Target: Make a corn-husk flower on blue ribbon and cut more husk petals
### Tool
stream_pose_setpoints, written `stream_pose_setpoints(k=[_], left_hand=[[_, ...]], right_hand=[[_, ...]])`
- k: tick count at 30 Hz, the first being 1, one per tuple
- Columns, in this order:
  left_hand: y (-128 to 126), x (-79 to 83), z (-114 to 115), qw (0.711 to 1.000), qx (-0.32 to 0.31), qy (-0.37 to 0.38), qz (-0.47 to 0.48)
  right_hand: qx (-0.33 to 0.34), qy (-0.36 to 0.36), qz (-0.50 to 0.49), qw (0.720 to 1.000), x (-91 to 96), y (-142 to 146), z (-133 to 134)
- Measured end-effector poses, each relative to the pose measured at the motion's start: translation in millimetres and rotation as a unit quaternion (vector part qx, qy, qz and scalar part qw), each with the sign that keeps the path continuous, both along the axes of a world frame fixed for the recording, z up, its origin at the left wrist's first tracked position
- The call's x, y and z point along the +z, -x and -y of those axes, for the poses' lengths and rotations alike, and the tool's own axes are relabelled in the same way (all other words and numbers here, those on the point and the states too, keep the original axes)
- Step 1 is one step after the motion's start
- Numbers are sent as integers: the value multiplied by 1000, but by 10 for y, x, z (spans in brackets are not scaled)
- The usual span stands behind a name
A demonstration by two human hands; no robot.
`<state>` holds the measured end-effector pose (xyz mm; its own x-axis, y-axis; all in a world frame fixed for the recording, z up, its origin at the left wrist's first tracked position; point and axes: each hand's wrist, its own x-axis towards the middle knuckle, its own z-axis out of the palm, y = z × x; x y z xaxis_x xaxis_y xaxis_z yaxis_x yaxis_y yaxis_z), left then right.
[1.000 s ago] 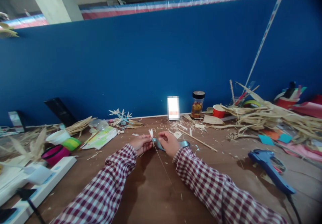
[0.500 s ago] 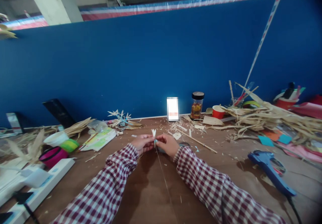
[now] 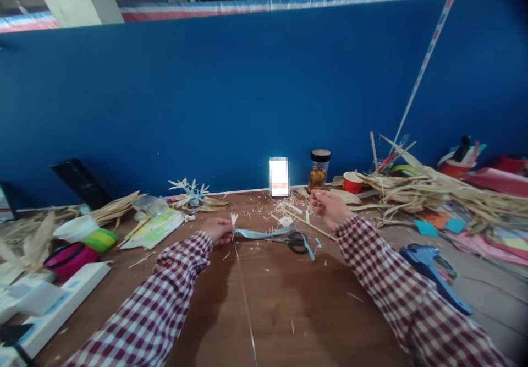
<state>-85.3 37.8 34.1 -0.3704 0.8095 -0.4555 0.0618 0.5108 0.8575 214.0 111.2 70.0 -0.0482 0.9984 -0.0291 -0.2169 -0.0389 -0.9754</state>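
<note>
A person's left hand (image 3: 220, 230) is pinching a small white flower-shaped piece (image 3: 234, 219) between thumb and fingers, its split tips pointing up, over the middle of a brown table (image 3: 272, 312). A pale blue ribbon (image 3: 259, 235) is starting at those fingertips and running rightward, its long axis going mostly left to right. Farther along, it is passing over a pair of scissors (image 3: 296, 242), then bending toward the near side, where its free end is lying just beside the scissors' handles.

The left hand is the nearer one to the flower piece, touching it. The right hand (image 3: 330, 207) is hovering well apart, to the right and farther back than the ribbon's free end, in front of a dark-lidded jar (image 3: 319, 171). Its fingers are bunching together, but whether they are gripping anything fine is impossible to tell.

The left fingers are hiding the flower piece's lower part, so how the ribbon is joining it is not showing. The ribbon is covering part of the scissors. A thin pale line (image 3: 243, 279) is running from below the left hand toward the near edge, where the picture is cutting it off; whether it is thread is unclear.
</note>
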Motion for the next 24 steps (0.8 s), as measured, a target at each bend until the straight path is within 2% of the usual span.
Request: stream_pose_setpoints(k=[4, 6, 8, 10, 13, 15, 18, 24], left_hand=[[102, 7, -17, 1000, 3, 2, 14], [156, -1, -19, 1000, 6, 2, 27], [209, -12, -22, 999, 8, 1, 42], [256, -17, -33, 998, 10, 0, 59], [305, 6, -76, 997, 14, -5, 82], [327, 45, -119, 996, 17, -12, 91], [363, 120, -188, 995, 16, -24, 94], [469, 195, -320, 998, 5, -29, 51]], right_hand=[[-107, -21, -3, 994, 42, -196, -34], [-170, -58, 3, 984, 75, -247, 79], [-189, -106, 26, 976, 84, -242, 295], [-120, -200, 141, 962, 53, -165, 576], [18, -242, 214, 946, -67, 67, 972], [84, -257, 251, 930, -173, 238, 1131], [114, -257, 266, 922, -326, 404, 1182], [65, -261, 285, 920, -562, 366, 1020]])
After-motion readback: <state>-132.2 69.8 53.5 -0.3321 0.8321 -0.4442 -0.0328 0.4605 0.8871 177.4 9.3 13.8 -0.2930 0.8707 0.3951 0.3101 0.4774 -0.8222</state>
